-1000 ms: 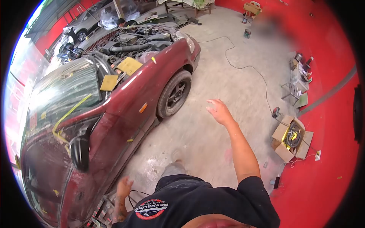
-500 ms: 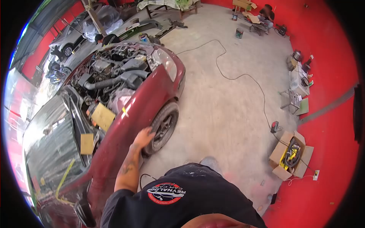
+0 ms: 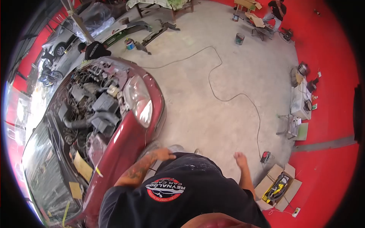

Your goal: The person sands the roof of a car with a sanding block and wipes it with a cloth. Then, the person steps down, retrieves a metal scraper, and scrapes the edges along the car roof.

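Over the front of the dark shirt (image 3: 205, 178), my left hand (image 3: 164, 154) hangs to the right of the red car's front fender (image 3: 118, 152), not touching it. Its fingers are loosely bent and apart, with nothing in them. My right hand (image 3: 240, 159) is out to the right above the concrete floor, its fingers curled in, and no object shows in it. The car's engine bay (image 3: 91, 102) is uncovered, with a headlight (image 3: 138, 99) at its front corner. Pieces of yellow card (image 3: 82, 166) lie near the windshield.
An open cardboard box (image 3: 291, 193) with a coiled hose stands at the lower right, near a red-and-black device (image 3: 265, 156). A cable (image 3: 217, 64) crosses the floor. One person (image 3: 97, 50) is beyond the car, another (image 3: 276, 11) at the back right. Paint cans (image 3: 239, 38) stand farther off.
The view has moved forward along the car, which now sits lower and farther left. My left hand has shifted right, away from the wheel area. My right hand is back in view, lower than at first.
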The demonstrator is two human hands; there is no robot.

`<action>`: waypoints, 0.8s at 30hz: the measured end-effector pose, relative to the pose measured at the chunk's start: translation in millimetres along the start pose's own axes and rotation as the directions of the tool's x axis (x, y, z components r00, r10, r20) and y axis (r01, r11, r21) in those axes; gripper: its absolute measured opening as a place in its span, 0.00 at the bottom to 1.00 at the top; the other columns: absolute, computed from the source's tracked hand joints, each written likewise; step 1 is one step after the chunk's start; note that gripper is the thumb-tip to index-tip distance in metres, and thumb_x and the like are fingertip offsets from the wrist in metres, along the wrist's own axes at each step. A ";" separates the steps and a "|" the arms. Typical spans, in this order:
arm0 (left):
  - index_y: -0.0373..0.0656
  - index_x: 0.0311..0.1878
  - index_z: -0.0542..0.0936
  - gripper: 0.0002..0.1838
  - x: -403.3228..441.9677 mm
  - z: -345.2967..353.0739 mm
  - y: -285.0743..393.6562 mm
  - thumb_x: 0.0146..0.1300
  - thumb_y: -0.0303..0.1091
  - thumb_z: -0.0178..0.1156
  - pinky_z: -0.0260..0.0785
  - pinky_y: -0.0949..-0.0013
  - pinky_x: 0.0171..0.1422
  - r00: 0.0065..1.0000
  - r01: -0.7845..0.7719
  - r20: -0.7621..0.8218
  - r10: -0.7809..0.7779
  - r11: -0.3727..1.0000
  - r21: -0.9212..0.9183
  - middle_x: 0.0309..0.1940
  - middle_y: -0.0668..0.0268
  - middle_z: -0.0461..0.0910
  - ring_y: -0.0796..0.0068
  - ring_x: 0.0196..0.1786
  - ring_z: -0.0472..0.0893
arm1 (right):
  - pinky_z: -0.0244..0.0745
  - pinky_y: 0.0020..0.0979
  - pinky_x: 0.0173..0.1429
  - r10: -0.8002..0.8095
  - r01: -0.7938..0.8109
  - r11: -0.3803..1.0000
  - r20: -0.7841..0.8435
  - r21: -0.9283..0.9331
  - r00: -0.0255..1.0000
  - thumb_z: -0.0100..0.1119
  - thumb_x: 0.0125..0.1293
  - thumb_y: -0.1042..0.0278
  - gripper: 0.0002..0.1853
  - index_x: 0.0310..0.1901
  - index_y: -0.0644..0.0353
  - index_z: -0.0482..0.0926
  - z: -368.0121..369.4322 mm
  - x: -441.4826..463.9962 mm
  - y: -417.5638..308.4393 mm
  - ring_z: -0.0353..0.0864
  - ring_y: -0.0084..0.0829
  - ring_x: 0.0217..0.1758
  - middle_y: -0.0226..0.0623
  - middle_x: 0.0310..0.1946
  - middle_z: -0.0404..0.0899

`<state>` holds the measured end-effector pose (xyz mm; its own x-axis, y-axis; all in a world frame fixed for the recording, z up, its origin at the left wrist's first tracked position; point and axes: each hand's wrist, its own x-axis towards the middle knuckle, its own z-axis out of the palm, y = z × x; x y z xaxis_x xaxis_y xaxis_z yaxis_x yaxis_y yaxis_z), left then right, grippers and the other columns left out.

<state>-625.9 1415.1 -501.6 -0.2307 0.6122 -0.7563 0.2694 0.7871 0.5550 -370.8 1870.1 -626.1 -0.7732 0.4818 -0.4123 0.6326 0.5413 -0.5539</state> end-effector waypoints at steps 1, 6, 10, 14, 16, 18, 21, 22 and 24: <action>0.41 0.61 0.81 0.32 11.3 -0.7 -8.1 0.66 0.58 0.60 0.71 0.54 0.66 0.995 0.009 -0.097 -0.008 1.000 0.015 0.53 0.46 0.83 0.47 0.58 0.82 | 0.77 0.45 0.53 -0.165 0.164 0.984 0.001 -0.074 0.986 0.61 0.66 0.56 0.18 0.50 0.60 0.84 -50.4 28.9 -81.2 0.82 0.49 0.49 0.50 0.44 0.84; 0.44 0.50 0.84 0.19 39.2 -128.8 20.6 0.59 0.44 0.69 0.75 0.53 0.54 0.971 0.056 -0.230 -0.073 0.995 -0.077 0.40 0.52 0.86 0.50 0.49 0.85 | 0.78 0.41 0.53 -0.250 0.302 0.953 0.525 -0.014 0.813 0.70 0.60 0.58 0.21 0.53 0.57 0.84 -67.9 163.6 -191.2 0.83 0.44 0.47 0.46 0.41 0.84; 0.43 0.36 0.78 0.12 84.9 -263.8 41.5 0.52 0.34 0.71 0.75 0.53 0.48 0.744 0.057 -0.653 -0.143 0.987 -0.150 0.32 0.56 0.85 0.51 0.41 0.85 | 0.79 0.36 0.51 -0.243 0.209 0.970 0.522 0.124 0.818 0.69 0.63 0.60 0.14 0.46 0.58 0.84 -28.6 232.1 -213.2 0.83 0.36 0.46 0.44 0.42 0.85; 0.45 0.33 0.76 0.14 112.5 -406.8 54.4 0.44 0.29 0.71 0.70 0.53 0.39 0.406 -0.143 -0.906 0.119 0.988 0.065 0.24 0.63 0.76 0.52 0.31 0.79 | 0.73 0.24 0.45 -0.083 -0.238 0.435 0.302 0.868 0.950 0.63 0.68 0.68 0.05 0.38 0.59 0.78 -137.1 286.6 -344.5 0.77 0.18 0.37 0.26 0.34 0.81; 0.46 0.32 0.78 0.15 82.8 -483.2 89.5 0.38 0.29 0.70 0.69 0.55 0.40 0.337 -0.180 -0.868 0.365 0.930 0.321 0.23 0.65 0.74 0.56 0.31 0.77 | 0.71 0.24 0.41 -0.235 -0.175 0.491 0.323 0.853 0.917 0.64 0.68 0.70 0.06 0.39 0.58 0.75 -204.2 306.6 -387.8 0.73 0.16 0.34 0.22 0.31 0.76; 0.46 0.33 0.83 0.17 62.3 -558.0 106.6 0.32 0.30 0.68 0.69 0.55 0.44 0.419 -0.223 -0.698 0.582 0.810 0.542 0.24 0.66 0.75 0.58 0.34 0.78 | 0.69 0.24 0.40 -0.477 -0.019 0.664 0.444 0.747 0.758 0.66 0.67 0.69 0.09 0.44 0.58 0.77 -277.2 310.5 -446.2 0.72 0.17 0.34 0.23 0.31 0.75; 0.44 0.31 0.87 0.15 68.1 -641.6 140.8 0.33 0.31 0.65 0.71 0.54 0.54 0.446 -0.340 -0.589 0.675 0.736 0.586 0.34 0.63 0.83 0.56 0.42 0.81 | 0.72 0.27 0.40 -0.441 0.132 0.816 0.459 0.562 0.772 0.69 0.66 0.67 0.20 0.57 0.60 0.77 -354.7 346.2 -513.3 0.77 0.21 0.35 0.28 0.33 0.77; 0.44 0.31 0.87 0.15 76.5 -667.0 147.0 0.35 0.30 0.62 0.72 0.52 0.60 0.433 -0.389 -0.598 0.674 0.739 0.550 0.36 0.63 0.86 0.57 0.47 0.84 | 0.74 0.29 0.41 -0.418 0.248 0.888 0.458 0.387 0.785 0.69 0.66 0.67 0.24 0.62 0.60 0.76 -379.7 367.6 -528.4 0.80 0.25 0.35 0.32 0.34 0.79; 0.41 0.30 0.86 0.13 63.4 -722.4 177.1 0.36 0.30 0.61 0.72 0.48 0.64 0.344 -0.380 -0.632 0.695 0.718 0.583 0.33 0.63 0.88 0.59 0.45 0.87 | 0.76 0.32 0.42 -0.571 0.456 0.814 0.347 0.361 0.744 0.69 0.67 0.66 0.26 0.64 0.60 0.75 -420.8 407.7 -552.4 0.82 0.30 0.36 0.36 0.34 0.80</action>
<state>-1268.3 1648.0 -201.0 -0.4829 0.8052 0.3440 0.8259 0.2884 0.4844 -1017.1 2057.5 -183.8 -0.9516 -0.1901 -0.2417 0.1462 0.4115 -0.8996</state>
